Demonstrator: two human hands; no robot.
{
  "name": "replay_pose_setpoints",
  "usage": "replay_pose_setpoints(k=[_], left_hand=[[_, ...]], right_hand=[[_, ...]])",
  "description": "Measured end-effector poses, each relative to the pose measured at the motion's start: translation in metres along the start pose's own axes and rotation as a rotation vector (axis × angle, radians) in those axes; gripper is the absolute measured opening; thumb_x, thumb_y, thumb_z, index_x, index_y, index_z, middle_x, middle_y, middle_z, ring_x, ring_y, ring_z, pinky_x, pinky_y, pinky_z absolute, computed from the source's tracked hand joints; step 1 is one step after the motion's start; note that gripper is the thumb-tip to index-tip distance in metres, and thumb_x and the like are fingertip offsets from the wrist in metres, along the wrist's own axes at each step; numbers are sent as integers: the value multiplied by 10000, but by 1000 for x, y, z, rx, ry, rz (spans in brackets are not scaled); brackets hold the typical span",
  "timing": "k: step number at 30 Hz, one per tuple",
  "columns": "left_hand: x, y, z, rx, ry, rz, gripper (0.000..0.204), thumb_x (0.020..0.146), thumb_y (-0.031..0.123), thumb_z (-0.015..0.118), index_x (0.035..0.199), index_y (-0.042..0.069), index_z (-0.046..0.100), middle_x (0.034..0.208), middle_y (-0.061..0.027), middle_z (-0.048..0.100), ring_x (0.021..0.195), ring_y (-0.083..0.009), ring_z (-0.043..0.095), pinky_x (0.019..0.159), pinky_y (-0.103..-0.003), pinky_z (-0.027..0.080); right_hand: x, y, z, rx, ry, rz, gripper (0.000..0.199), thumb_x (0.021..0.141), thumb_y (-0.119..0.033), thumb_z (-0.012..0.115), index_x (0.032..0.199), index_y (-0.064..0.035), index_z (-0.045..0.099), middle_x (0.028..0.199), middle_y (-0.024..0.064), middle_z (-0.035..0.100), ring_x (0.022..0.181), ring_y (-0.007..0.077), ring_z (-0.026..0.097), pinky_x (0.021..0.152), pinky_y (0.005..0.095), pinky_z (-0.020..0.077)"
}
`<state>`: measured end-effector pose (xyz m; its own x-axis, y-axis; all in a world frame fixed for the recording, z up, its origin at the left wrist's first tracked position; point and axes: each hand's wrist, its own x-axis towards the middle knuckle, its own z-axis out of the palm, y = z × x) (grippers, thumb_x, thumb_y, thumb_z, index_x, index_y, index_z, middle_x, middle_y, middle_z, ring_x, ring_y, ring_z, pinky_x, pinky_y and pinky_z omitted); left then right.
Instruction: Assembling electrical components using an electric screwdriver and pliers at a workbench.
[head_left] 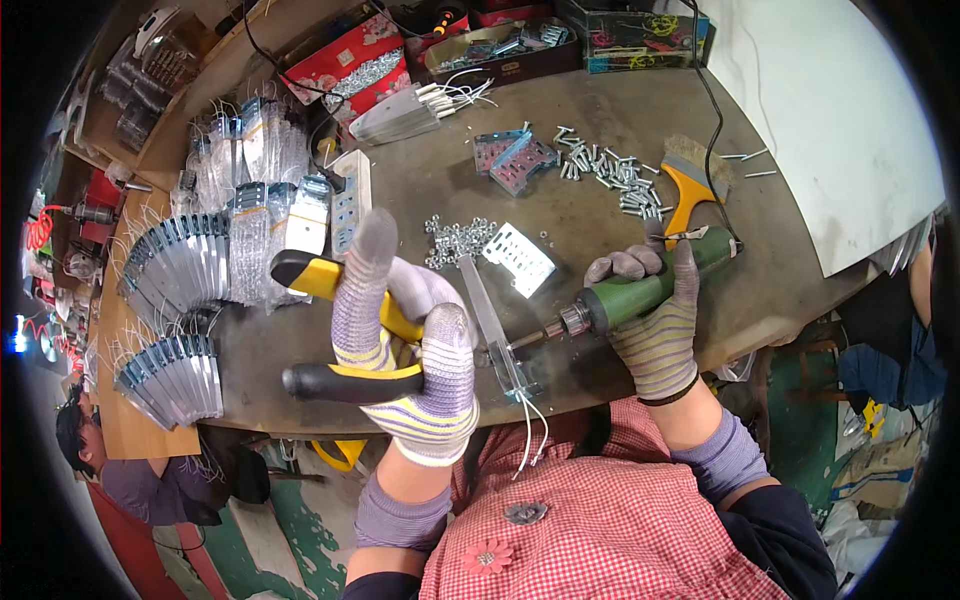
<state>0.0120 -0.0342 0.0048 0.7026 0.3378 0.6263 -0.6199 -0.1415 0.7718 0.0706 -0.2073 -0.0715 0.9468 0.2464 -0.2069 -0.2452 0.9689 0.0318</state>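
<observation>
My left hand [446, 365], in a striped knit glove, is closed on pliers [350, 383] with black and yellow handles; their jaws are hidden behind the hand. My gloved right hand [655, 345] grips a green power screwdriver [635, 292], its bit pointing left. That bit meets a long grey metal-cased part [486, 310] near its lower end. White wires [530, 430] hang from the part over the table's front edge. Just beyond it lie a white perforated plate [519, 260] and a heap of small nuts [460, 240].
Loose screws [610, 175] and an orange-handled brush [690, 195] lie at the back right. Bundled metal parts [175, 260] and a power strip [350, 200] are on the left. Boxes of hardware [500, 50] line the back. Another person [150, 490] sits at the far left.
</observation>
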Motion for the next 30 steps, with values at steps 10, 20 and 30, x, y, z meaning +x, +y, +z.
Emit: replay_pose_setpoints(k=[10, 20, 30], left_hand=[[-3, -13, 1, 137, 66, -28, 402, 756, 23, 636, 1156, -14, 643, 986, -39, 660, 696, -51, 482, 825, -219, 428], [-3, -14, 7, 157, 41, -27, 367, 790, 35, 622, 1153, -18, 624, 903, -49, 600, 697, -89, 511, 763, -251, 390], [4, -18, 0, 110, -1, 101, 405, 875, 92, 598, 1261, -21, 554, 646, 19, 441, 487, -49, 396, 439, -195, 307]], right_hand=[[3, 0, -4, 1, -107, 31, 123, 895, -184, 653, 904, -147, 536, 722, -49, 356, 711, 125, 407, 882, 373, 404], [-1, -1, 3, -9, -158, 6, 124, 913, -202, 636, 977, -140, 550, 710, -51, 344, 704, 119, 404, 876, 370, 407], [-1, 1, -3, -40, -173, 27, 181, 909, -277, 658, 912, -138, 543, 726, -55, 399, 719, 117, 443, 885, 379, 413]])
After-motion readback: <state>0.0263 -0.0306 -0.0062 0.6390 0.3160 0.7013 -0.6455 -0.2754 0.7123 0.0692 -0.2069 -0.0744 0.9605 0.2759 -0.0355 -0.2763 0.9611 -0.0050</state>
